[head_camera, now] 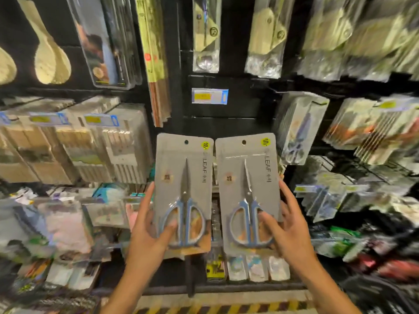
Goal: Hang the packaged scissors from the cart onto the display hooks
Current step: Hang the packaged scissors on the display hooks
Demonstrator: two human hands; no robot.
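While held, both scissors packs point(184, 177) point upward.

Dark display wall point(226, 109) packed with hanging goods; striped floor edge point(226, 308) below, seemingly yellow-black.

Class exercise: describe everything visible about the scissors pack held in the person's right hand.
The right-hand scissors pack is a tall grey card under clear plastic, upright and facing the camera. A round hang hole sits at the top centre, a yellow sticker in the corner, and "LEAF" runs down the right side. Inside, the scissors point up, with silvery blades and blue loop handles. The right hand holds its lower right edge, thumb across the front. Its left edge almost meets the twin pack. It hangs on no hook yet.
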